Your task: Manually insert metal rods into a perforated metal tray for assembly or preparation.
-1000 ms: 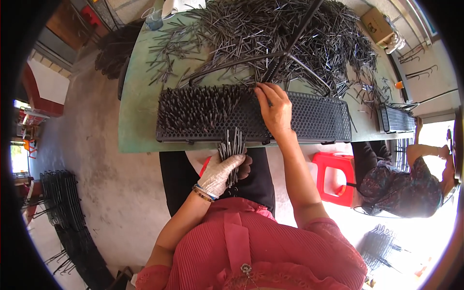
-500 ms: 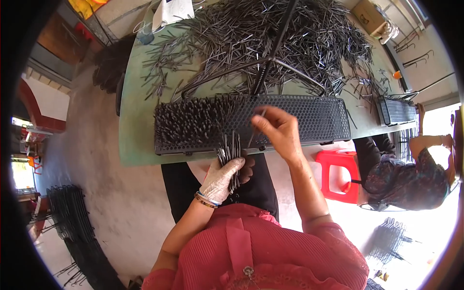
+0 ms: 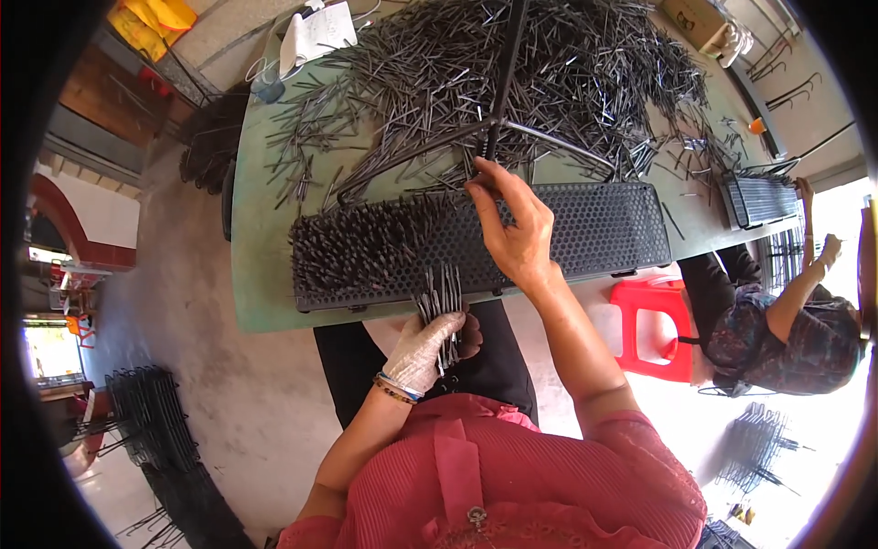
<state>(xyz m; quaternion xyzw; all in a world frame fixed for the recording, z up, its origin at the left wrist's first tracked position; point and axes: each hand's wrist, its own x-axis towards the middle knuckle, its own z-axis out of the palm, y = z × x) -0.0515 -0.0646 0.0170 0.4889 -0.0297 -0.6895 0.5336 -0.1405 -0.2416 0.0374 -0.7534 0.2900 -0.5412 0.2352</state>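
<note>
My left hand [image 3: 428, 348], in a pale glove with dark fingertips, grips a bundle of thin dark metal strips [image 3: 445, 297] in front of the rack's near edge. They point upward from the fist. Bare, my right hand [image 3: 517, 229] is over the perforated black rack [image 3: 594, 220], its thumb and forefinger pinched near the far edge. Whatever the pinch holds, if anything, I cannot make out. Upright dark strips [image 3: 361, 242] crowd the rack's left part, while bare mesh holes show on its right.
A large heap of loose strips [image 3: 567, 73] covers the green table [image 3: 265, 274] behind the rack, beneath a black metal stand [image 3: 498, 119]. To the right, a person [image 3: 786, 329] sits by a second rack [image 3: 764, 199]. A red stool [image 3: 654, 320] stands between us.
My right hand has moved away from me, from near the left-hand bundle to the rack's far edge. The strip visible in its fingers earlier no longer shows. My left hand keeps the bundle.
</note>
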